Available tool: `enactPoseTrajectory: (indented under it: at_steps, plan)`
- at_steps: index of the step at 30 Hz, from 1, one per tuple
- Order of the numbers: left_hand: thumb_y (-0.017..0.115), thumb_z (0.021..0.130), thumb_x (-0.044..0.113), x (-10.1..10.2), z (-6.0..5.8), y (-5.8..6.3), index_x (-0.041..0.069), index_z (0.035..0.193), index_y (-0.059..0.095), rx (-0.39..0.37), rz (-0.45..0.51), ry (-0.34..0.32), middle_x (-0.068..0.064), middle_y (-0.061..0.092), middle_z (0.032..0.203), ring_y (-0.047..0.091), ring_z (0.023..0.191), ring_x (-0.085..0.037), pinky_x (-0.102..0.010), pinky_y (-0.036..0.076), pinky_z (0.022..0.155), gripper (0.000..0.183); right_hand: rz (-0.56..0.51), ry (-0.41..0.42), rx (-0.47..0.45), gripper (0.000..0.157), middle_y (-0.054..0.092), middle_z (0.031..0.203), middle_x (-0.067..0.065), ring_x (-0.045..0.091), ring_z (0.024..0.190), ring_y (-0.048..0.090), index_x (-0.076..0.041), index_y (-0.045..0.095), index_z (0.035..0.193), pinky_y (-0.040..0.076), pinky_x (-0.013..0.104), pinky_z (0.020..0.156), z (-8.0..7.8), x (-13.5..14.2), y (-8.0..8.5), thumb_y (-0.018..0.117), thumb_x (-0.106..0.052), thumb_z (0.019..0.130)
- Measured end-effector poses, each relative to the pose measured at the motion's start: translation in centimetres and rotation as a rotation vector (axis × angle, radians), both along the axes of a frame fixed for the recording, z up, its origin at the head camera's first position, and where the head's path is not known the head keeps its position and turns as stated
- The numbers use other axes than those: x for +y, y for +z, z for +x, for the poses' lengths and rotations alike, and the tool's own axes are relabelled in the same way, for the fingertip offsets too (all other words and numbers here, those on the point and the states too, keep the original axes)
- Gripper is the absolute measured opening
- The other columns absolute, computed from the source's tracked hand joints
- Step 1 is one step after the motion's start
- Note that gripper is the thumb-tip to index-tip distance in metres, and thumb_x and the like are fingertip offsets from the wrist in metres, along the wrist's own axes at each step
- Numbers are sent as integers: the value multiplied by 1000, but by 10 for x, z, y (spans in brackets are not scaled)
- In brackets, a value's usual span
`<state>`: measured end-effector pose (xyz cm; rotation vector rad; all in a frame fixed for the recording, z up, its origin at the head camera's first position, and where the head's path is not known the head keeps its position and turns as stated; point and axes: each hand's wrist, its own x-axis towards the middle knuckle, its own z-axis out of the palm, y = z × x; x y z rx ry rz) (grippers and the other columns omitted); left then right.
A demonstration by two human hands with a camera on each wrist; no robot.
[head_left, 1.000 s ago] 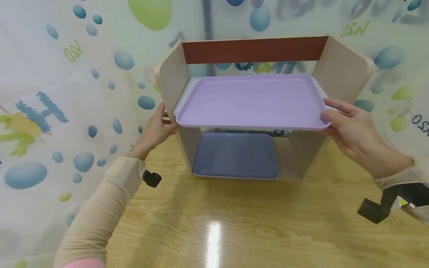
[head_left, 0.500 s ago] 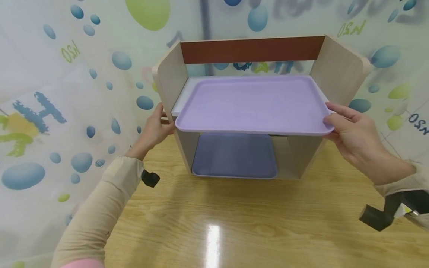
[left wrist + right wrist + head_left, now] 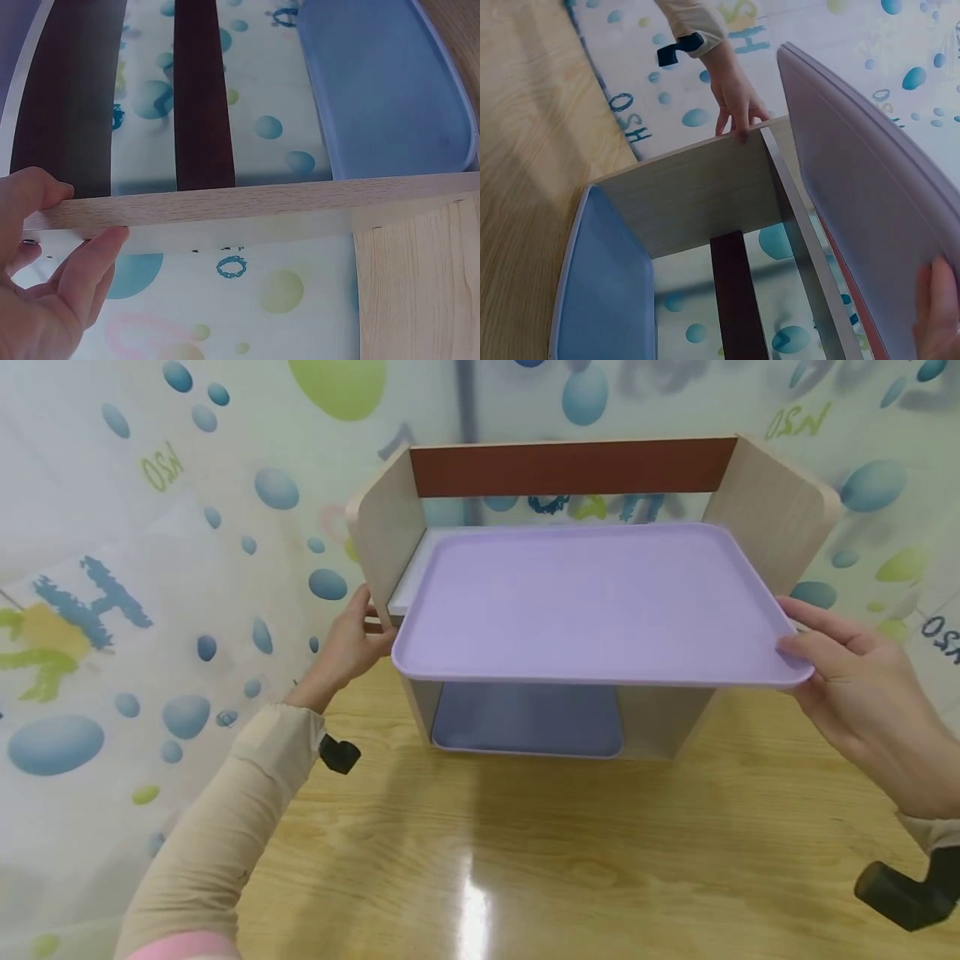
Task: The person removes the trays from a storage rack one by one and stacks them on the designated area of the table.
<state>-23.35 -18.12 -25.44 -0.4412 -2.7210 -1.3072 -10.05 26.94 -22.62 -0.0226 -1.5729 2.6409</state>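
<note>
A lilac tray point(image 3: 592, 602) juts forward over the upper shelf of a small wooden shelf unit point(image 3: 780, 510). My right hand point(image 3: 862, 693) pinches its front right corner, thumb on top and fingers below. In the right wrist view the underside of the lilac tray point(image 3: 862, 165) shows above the shelf board, raised at an angle to it. My left hand point(image 3: 351, 639) grips the unit's left side panel. Thumb and fingers lie on opposite faces of that panel edge point(image 3: 225, 206) in the left wrist view. A blue-grey tray point(image 3: 525, 718) lies on the bottom level, partly hidden by the lilac one.
The unit stands on a wood-grain table point(image 3: 585, 860), close to a patterned wall covering point(image 3: 247, 460). A red-brown board point(image 3: 570, 468) spans the unit's top back. White shelf surface point(image 3: 412, 577) shows left of the lilac tray.
My right hand has drawn the lilac tray forward and to the right, so it covers more of the lower tray. My left hand has kept its grip on the side panel.
</note>
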Motion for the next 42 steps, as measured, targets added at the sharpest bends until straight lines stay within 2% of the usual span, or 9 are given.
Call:
enactPoseTrajectory:
  at_steps: [3, 7, 18, 24, 30, 35, 42]
  plan:
    - [54, 83, 12, 0, 0, 0, 16, 136, 21, -10, 0, 4, -19, 43, 116, 51, 99, -34, -43, 50, 73, 62, 29, 9, 19, 39, 56, 112, 1, 15, 93, 58, -11, 58, 117, 50, 23, 73, 9, 3, -6, 45, 9, 87]
    - [53, 84, 11, 1, 0, -1, 15, 137, 20, -12, 11, -4, -20, 42, 117, 50, 99, -34, -42, 51, 72, 62, 51, 42, 88, 41, 57, 112, 4, 17, 92, 59, -8, 55, 121, 51, 27, 71, 17, 5, -16, 41, 11, 88]
    - [55, 85, 17, -1, 1, -4, 16, 136, 21, -12, -32, 7, -19, 42, 119, 49, 102, -34, -44, 49, 74, 61, 70, 204, 175, 51, 57, 116, 7, 21, 94, 59, -7, 49, 126, 52, 33, 69, 44, 13, -56, 28, 16, 87]
    - [54, 84, 14, 0, 2, -2, 18, 137, 20, -17, -11, 23, -18, 42, 120, 49, 102, -33, -43, 50, 73, 63, 141, 231, 176, 54, 56, 117, 5, 22, 93, 59, -8, 45, 130, 52, 36, 66, 57, 15, -75, 27, 18, 86]
    - [55, 84, 13, -1, 2, -2, 19, 137, 19, -19, -7, 22, -18, 40, 122, 48, 104, -33, -44, 49, 75, 64, 126, 279, 156, 56, 56, 118, 4, 22, 93, 59, -10, 48, 128, 52, 37, 67, 69, 13, -101, 26, 19, 85]
    - [55, 84, 14, -1, 1, -2, 17, 137, 20, -1, -11, 19, -18, 41, 121, 48, 103, -34, -45, 49, 75, 63, 132, 310, 139, 55, 56, 116, 3, 20, 93, 58, -12, 49, 127, 52, 34, 70, 70, 9, -124, 28, 18, 86]
    - [55, 85, 14, 2, -1, -2, 17, 138, 20, -17, 6, 10, -19, 40, 122, 48, 104, -34, -45, 49, 75, 63, 175, 298, 113, 52, 57, 116, -3, 14, 96, 57, -16, 50, 126, 51, 29, 73, 72, 1, -156, 33, 14, 87]
